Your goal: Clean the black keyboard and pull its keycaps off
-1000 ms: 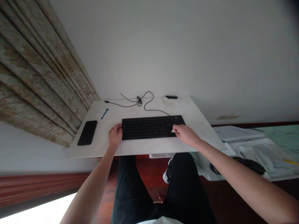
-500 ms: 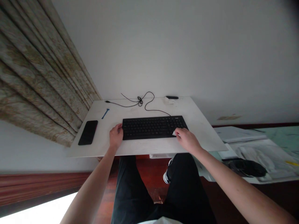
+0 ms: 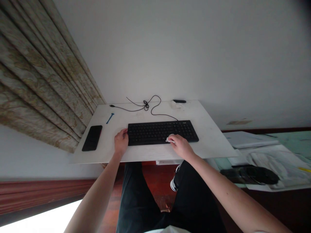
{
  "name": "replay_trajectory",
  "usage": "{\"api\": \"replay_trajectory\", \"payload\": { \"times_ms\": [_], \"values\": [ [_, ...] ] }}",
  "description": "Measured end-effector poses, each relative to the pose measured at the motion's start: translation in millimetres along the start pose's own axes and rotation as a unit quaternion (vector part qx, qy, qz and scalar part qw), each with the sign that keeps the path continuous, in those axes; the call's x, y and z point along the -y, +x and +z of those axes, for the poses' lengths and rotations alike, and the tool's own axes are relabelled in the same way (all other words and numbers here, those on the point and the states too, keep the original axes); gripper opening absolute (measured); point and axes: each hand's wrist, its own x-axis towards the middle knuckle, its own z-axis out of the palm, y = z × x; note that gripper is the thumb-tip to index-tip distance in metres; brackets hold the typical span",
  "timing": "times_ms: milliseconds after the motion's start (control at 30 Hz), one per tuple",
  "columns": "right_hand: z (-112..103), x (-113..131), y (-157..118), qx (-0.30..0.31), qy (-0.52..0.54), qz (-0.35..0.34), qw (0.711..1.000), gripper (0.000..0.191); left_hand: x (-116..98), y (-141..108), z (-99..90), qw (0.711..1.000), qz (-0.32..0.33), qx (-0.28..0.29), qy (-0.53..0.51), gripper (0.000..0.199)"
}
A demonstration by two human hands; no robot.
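Note:
A black keyboard (image 3: 150, 132) lies flat on the white table (image 3: 145, 154), its cable (image 3: 146, 104) looped behind it. At the keyboard's left end, my left hand (image 3: 121, 141) grips the edge, with its fingertips partly hidden. My right hand (image 3: 180, 144) is closed on a small white cloth or tissue (image 3: 170, 138), which rests on the lower keys right of the middle.
A black phone (image 3: 92, 138) and a blue tool (image 3: 110, 118) lie to the left. At the back right are a black object (image 3: 179, 101) and a crumpled white tissue (image 3: 177, 105). A wall rises behind; a curtain hangs left.
My right hand has moved left along the lower part of the keyboard with the white cloth or tissue. My left hand has stayed at the left end.

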Motion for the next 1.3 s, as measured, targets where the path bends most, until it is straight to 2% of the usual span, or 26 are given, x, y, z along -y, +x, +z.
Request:
{"api": "replay_trajectory", "payload": {
  "times_ms": [200,367,533,667,767,867,1033,1300],
  "values": [
    [12.8,10.0,5.9,-0.024,0.045,-0.013,0.999,0.021,3.6,0.5,1.7,1.0,-0.008,0.001,-0.016,0.037],
    [29.4,29.2,24.7,-0.011,0.072,-0.01,0.997,0.024,5.2,0.5,2.1,0.999,-0.015,0.0,-0.041,0.035],
    [56.8,69.8,55.3,0.042,0.104,-0.042,0.993,0.027,2.9,-0.7,-0.3,0.998,-0.024,0.005,-0.063,0.038],
    [82.8,111.7,84.5,0.075,0.124,-0.095,0.985,0.012,1.3,-0.9,-2.2,0.998,-0.024,0.004,-0.066,0.04],
    [101.0,135.2,103.8,0.101,0.126,-0.125,0.979,0.022,2.0,-0.4,-3.1,0.996,-0.034,0.01,-0.08,0.041],
    [111.3,144.4,115.7,0.115,0.101,-0.127,0.98,0.029,3.2,-0.1,-3.9,0.994,-0.056,0.003,-0.096,0.041],
    [103.7,139.1,118.5,0.134,0.02,-0.153,0.979,0.018,3.2,-0.2,-3.7,0.994,-0.045,-0.019,-0.098,0.042],
    [78.8,126.0,111.8,0.166,-0.073,-0.161,0.97,0.024,-1.6,-3.1,-3.7,0.997,-0.006,0.007,-0.076,0.036]
  ]
}}
